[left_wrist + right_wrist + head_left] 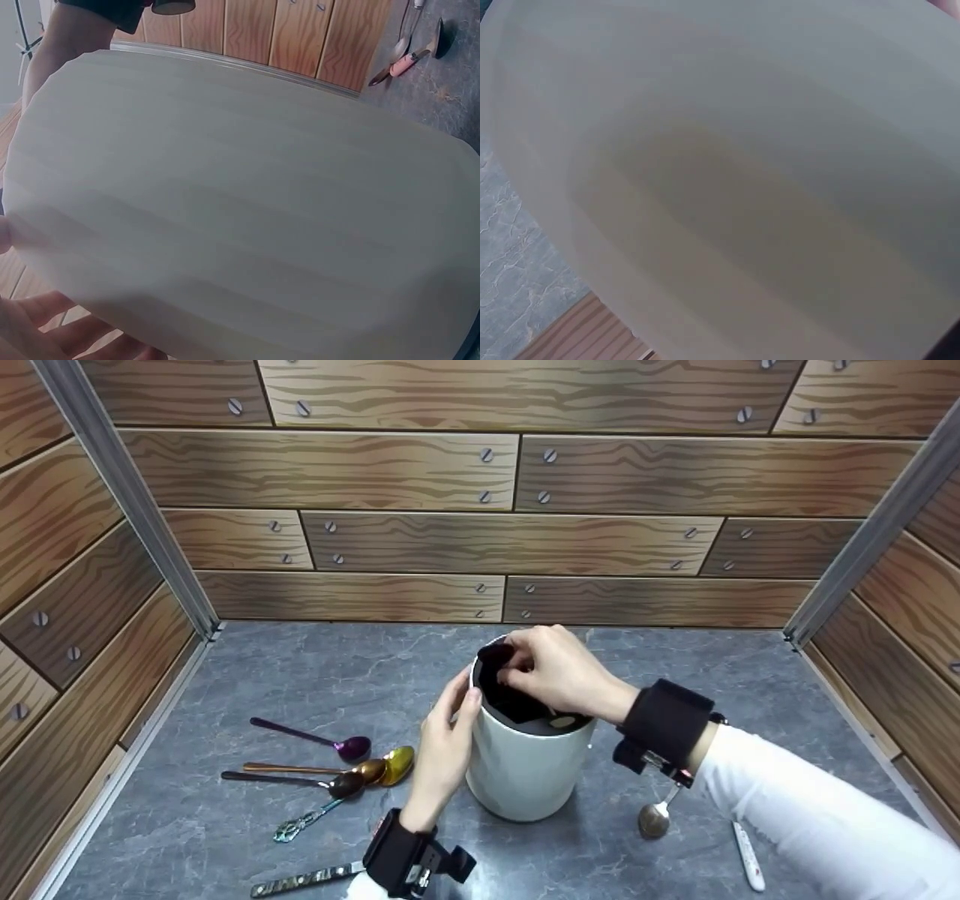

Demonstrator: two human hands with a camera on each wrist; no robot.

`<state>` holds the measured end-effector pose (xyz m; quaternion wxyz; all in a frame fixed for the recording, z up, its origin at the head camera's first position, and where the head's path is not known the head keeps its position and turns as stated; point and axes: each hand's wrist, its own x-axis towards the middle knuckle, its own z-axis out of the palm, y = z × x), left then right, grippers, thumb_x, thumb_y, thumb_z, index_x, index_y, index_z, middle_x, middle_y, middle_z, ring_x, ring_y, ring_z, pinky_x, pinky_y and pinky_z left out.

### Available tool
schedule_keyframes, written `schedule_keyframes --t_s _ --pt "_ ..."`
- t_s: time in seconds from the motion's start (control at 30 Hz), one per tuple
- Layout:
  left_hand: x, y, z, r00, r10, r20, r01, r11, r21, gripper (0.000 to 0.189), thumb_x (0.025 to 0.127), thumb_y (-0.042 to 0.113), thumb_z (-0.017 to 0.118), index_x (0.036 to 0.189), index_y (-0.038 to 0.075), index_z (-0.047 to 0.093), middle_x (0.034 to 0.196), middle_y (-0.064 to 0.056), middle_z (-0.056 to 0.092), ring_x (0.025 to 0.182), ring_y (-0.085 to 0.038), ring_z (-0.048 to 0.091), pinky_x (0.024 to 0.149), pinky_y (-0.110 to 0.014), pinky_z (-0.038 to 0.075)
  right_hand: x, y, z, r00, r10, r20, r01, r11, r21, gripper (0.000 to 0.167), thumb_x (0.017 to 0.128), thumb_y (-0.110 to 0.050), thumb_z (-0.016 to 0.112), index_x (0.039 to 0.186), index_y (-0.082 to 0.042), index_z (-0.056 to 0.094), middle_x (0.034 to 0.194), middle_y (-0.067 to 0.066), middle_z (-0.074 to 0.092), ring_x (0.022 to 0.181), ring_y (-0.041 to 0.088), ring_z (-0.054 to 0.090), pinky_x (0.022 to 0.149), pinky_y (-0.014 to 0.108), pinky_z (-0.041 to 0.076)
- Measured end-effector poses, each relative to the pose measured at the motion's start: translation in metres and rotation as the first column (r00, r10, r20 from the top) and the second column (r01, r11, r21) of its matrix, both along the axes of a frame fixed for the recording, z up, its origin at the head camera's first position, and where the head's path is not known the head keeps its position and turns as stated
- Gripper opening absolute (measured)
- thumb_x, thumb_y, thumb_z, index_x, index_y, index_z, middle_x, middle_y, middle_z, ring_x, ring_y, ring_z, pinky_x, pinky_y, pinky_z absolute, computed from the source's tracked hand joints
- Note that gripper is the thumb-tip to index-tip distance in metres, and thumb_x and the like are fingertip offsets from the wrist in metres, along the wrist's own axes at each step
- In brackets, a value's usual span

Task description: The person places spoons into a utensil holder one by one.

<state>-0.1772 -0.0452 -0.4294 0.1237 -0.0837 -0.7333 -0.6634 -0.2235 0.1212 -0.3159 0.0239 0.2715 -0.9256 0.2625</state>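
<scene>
White canister (525,776) stands upright on grey tabletop (337,675); left hand (446,735) grips its left side, right hand (559,667) reaches inside, hold undeterminable; spoons (352,748) lie out left and right of it, remaining contents hidden

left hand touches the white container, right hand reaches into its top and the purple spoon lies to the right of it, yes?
Not quite: the purple spoon lies to the left of the white container, as the head view shows. The rest stands.

White canister (525,772); purple spoon (352,748); grey marbled tabletop (675,682); brown wood-grain wall (420,540).
</scene>
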Motion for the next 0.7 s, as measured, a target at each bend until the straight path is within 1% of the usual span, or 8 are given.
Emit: schedule_keyframes --t_s 0.13,0.3,0.57,0.7 --pt "0.0001 0.0002 0.0001 1.0 0.002 -0.006 -0.002 1.0 -0.001 0.043 0.112 0.026 0.052 0.151 0.008 0.056 0.153 -0.014 0.061 0.144 -0.031 0.058 0.12 -0.048 0.05 -0.0006 -0.001 -0.0015 1.0 -0.003 -0.014 0.004 1.0 0.028 0.012 0.09 -0.012 0.075 0.101 -0.007 0.077 0.086 0.005 0.084 0.083 0.016 0.075 0.074 0.033 0.056" --pt "0.0004 0.0009 0.0009 1.0 0.001 0.0 -0.001 1.0 0.006 0.044 0.112 0.024 0.052 0.151 0.006 0.055 0.153 -0.016 0.061 0.143 -0.032 0.059 0.121 -0.048 0.05 -0.0007 -0.0021 -0.002 0.999 -0.015 -0.033 0.017 0.999 0.052 0.013 0.09 -0.011 0.075 0.1 -0.005 0.077 0.085 0.005 0.083 0.089 0.021 0.077 0.077 0.039 0.058" --pt "0.0008 0.0004 0.0015 1.0 0.0 0.001 0.0 1.0 0.011 0.044 0.112 0.024 0.052 0.152 0.007 0.055 0.154 -0.015 0.061 0.143 -0.032 0.059 0.12 -0.048 0.05 0.0007 -0.0071 -0.0012 0.998 -0.056 -0.022 0.057 0.997 0.043 0.014 0.091 -0.011 0.074 0.104 -0.006 0.079 0.09 0.006 0.084 0.092 0.023 0.08 0.083 0.044 0.063" --pt "0.0008 -0.0003 0.0011 1.0 -0.004 0.003 0.004 1.0 0.013 0.044 0.112 0.025 0.052 0.152 0.007 0.054 0.154 -0.015 0.06 0.143 -0.032 0.059 0.12 -0.048 0.051 0.001 -0.0073 -0.0014 0.999 -0.051 -0.019 0.051 0.998 0.027 0.013 0.092 -0.01 0.074 0.104 -0.006 0.078 0.091 0.007 0.084 0.091 0.022 0.08 0.084 0.044 0.063"
